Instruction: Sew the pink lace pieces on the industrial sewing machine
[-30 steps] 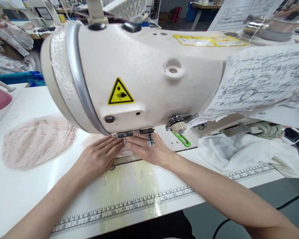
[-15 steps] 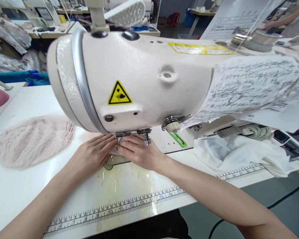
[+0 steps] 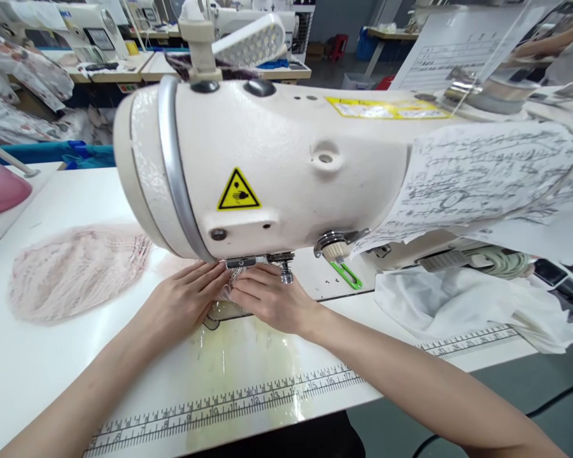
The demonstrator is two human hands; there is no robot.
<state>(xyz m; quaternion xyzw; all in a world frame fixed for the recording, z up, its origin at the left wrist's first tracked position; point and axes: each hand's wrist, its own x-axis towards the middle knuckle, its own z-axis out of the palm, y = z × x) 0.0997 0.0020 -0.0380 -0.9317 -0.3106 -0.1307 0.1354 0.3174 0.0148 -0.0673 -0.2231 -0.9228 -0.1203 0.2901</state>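
A cream sewing machine (image 3: 277, 165) fills the middle of the view. Under its head, my left hand (image 3: 184, 302) and my right hand (image 3: 272, 299) lie side by side on the machine bed, fingers stretched forward and pressed flat on a small piece of pale pink lace fabric (image 3: 230, 287). The fingertips of both hands meet just below the presser foot (image 3: 241, 262). The needle area is mostly hidden behind the machine head. Only a sliver of the fabric shows between my hands.
A stack of pink lace pieces (image 3: 76, 267) lies on the white table (image 3: 38, 362) at left. White cloth (image 3: 463, 305) is bunched at right under printed fabric (image 3: 487, 178) draped over the machine arm. Green snips (image 3: 346, 275) lie behind my right hand. A ruler strip (image 3: 229, 404) runs along the table's front edge.
The view has shifted slightly, so the machine sits lower and further right. My hands stay together under the presser foot, barely moved.
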